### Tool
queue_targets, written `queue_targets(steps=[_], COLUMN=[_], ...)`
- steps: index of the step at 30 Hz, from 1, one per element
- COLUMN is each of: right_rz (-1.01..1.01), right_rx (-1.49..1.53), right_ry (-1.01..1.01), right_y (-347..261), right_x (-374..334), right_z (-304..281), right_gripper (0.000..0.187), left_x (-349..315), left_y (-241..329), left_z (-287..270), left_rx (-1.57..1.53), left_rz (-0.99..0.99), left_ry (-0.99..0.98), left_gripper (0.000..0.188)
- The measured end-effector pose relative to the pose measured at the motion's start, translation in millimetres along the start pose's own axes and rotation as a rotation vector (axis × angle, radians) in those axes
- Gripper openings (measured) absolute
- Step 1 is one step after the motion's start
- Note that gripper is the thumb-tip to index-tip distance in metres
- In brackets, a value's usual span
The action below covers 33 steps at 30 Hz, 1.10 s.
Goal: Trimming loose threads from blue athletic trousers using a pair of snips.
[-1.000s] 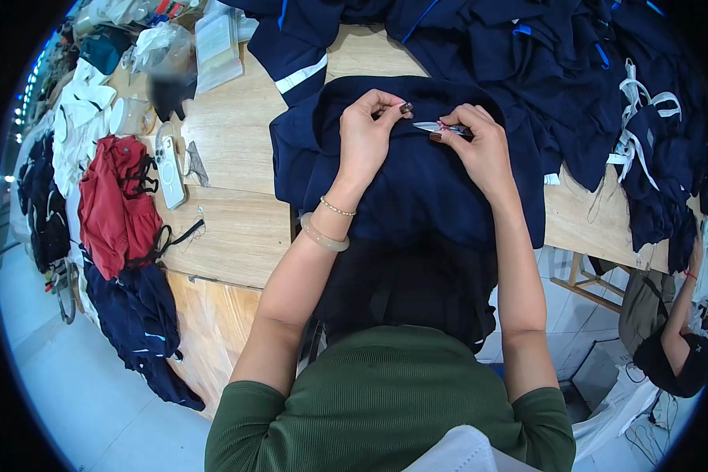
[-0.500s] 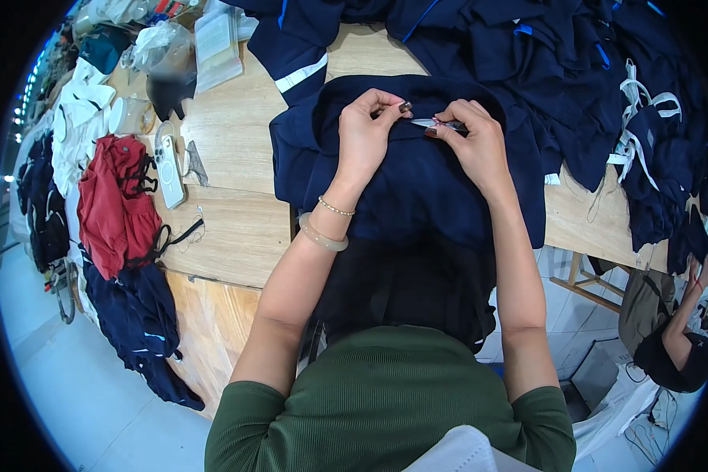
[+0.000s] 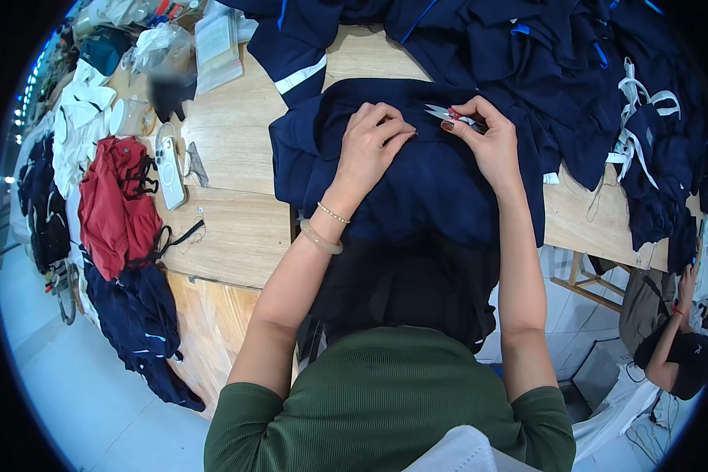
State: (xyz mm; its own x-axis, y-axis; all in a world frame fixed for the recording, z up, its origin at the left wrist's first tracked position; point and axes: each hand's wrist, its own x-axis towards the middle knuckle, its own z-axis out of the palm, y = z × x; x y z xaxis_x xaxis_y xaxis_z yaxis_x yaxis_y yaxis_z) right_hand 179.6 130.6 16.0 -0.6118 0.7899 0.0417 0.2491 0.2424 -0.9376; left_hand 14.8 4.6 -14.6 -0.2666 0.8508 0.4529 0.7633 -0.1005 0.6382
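A navy garment (image 3: 417, 185) lies spread in front of me, its upper part on the table and its lower part towards my lap. My left hand (image 3: 370, 145) rests on it with bent fingers, thumb and forefinger tips pinched together. Whatever lies between those tips is too small to make out. In my right hand (image 3: 489, 138) is a pair of thread snips (image 3: 453, 116) with silver blades and a red part near the grip. The blades point left and stand a little apart, over the garment's far edge.
More navy garments (image 3: 519, 71) are heaped at the back and right of the wooden table (image 3: 228, 236). To the left lie a white phone (image 3: 169, 173), red clothing (image 3: 118, 204), white cloth (image 3: 82, 110) and plastic bags (image 3: 216, 51). Another person's arm (image 3: 672, 330) shows at far right.
My hands have drawn apart. The snips have moved right and slightly up, away from my left fingertips, and my left hand has come slightly nearer to me. The other person's arm has shifted.
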Motion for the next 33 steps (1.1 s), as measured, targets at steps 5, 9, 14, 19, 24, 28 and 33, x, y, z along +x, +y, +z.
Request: queue_targets(steps=[5,9,14,19,24,28,33], right_rz=[-0.091,-0.213,-0.235,-0.27,-0.299,-0.299,-0.302], right_rx=[-0.138,-0.279,-0.418,-0.455,-0.454,-0.459,-0.461], right_ry=[-0.028,-0.05,-0.066,-0.083,-0.073,-0.078,-0.064], right_y=[-4.9,-1.8,-3.9,-4.6,-1.7,-3.6,-5.9], right_x=[-3.9,-6.5,-6.9,-5.9,-5.3,-5.5,-6.2], right_z=[-6.2,-3.9,0.7,3.3,4.8,8.8,5.9], right_gripper=[0.017,0.016,0.015,0.017,0.018,0.017,0.017], left_x=[4.3,6.8,9.5,10.7,11.6,12.1,13.3], left_y=[2.5,2.2,4.1,7.3,8.1,5.9,6.1], left_z=[7.9,9.0,6.8,4.1,2.6,2.6,1.6], left_rx=[0.097,0.103,0.065,0.035,-0.007,-0.029,-0.048], left_rz=[-0.059,-0.099,-0.112,-0.13,-0.147,-0.138,-0.123], left_ry=[0.086,0.089,0.018,-0.008,-0.023,-0.012,0.008], left_gripper=[0.003,0.002,0.003,0.003,0.004,0.004,0.005])
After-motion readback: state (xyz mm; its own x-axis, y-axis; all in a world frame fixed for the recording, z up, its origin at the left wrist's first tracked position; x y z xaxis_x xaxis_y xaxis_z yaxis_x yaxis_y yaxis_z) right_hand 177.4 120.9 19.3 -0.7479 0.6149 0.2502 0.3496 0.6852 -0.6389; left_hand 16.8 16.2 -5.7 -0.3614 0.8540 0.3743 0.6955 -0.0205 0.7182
